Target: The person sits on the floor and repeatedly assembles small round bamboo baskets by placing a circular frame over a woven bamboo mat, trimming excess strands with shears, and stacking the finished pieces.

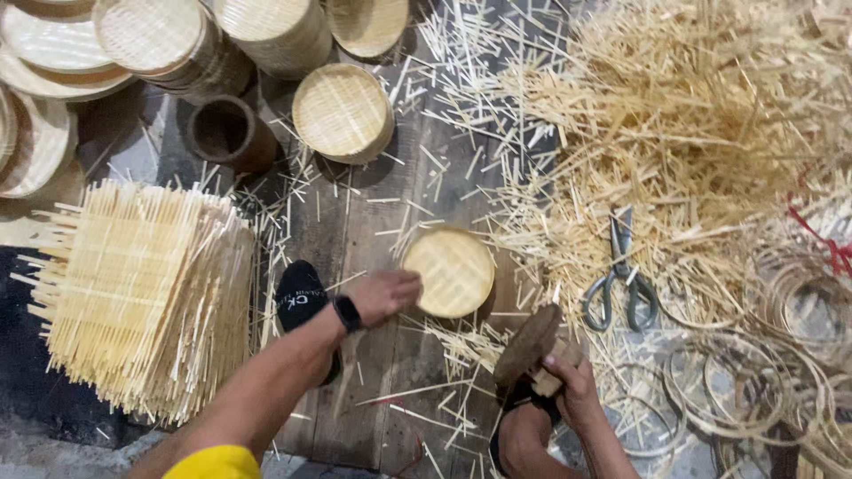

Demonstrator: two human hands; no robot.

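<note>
I see my left hand [383,296] stretched out over the wooden floor [355,222], fingers curled round the near edge of a small round woven tray [454,271]. The tray sits flat in the middle of the view, just above a scatter of loose bamboo sticks [448,341]; I cannot tell whether it is lifted off the boards or resting on them. A dark watch [347,313] is strapped to that wrist, and a yellow sleeve [213,463] shows at the bottom edge.

My right hand [568,383] is lower down and to the right, closed round the handle of a wooden mallet [531,344]. Its round dark head is tilted up toward the tray but stays apart from it.

A foot in a black sock [300,300] rests on the boards just left of my left wrist. Further left stands a thick stack of square woven mats [146,293] with stick ends poking out. Along the top are piles of finished round trays [342,111] and a dark tube [231,133]. To the right a big heap of bamboo slivers [692,115] covers the floor, with a pair of scissors [621,275] lying at its lower edge and thin bamboo hoops [754,381] strewn beyond
</note>
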